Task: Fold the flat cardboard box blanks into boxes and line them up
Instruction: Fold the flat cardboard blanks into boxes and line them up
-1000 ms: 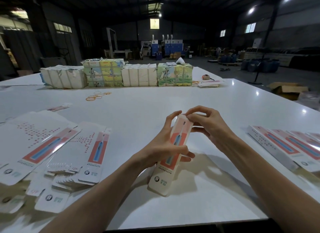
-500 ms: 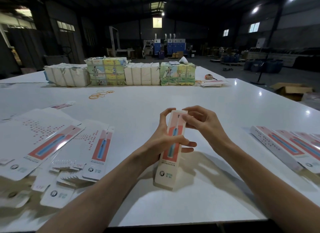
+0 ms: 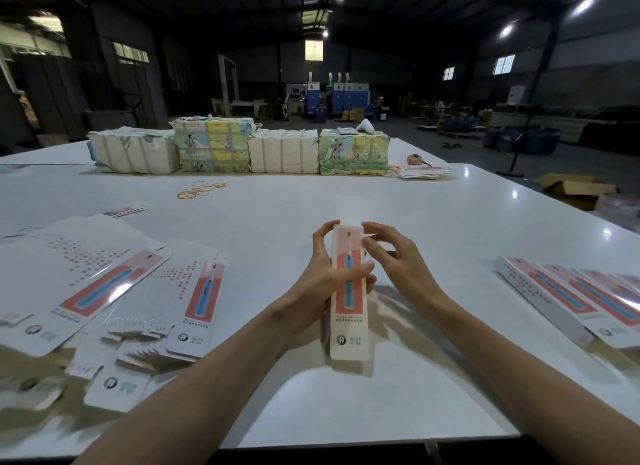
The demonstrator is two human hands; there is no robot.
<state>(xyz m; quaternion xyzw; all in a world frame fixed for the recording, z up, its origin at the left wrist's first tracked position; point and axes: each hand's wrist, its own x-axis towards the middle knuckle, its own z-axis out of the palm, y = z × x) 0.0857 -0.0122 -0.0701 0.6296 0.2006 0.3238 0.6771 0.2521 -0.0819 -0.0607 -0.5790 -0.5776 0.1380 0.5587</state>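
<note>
Left hand (image 3: pixel 325 284) wraps the long box (image 3: pixel 348 291) at mid-length, thumb across the printed front, fingers (image 3: pixel 320 234) curled up along its left edge near the top. Box stands tilted, bottom end close to or touching the counter (image 3: pixel 311 208) near the front edge, centre; contact cannot be told. Right hand (image 3: pixel 398 264) is at the box's top right: fingers bent and slightly spread, tips at a small flap there; whether they pinch it cannot be told. Flat blanks (image 3: pixel 114 291) lie fanned and overlapping at the counter's left edge. Finished boxes (image 3: pixel 581 298) lie side by side at the right edge. Bundled stacks (image 3: pixel 239 149) line the far edge; rubber bands (image 3: pixel 201 191) lie loose in front of them.
</note>
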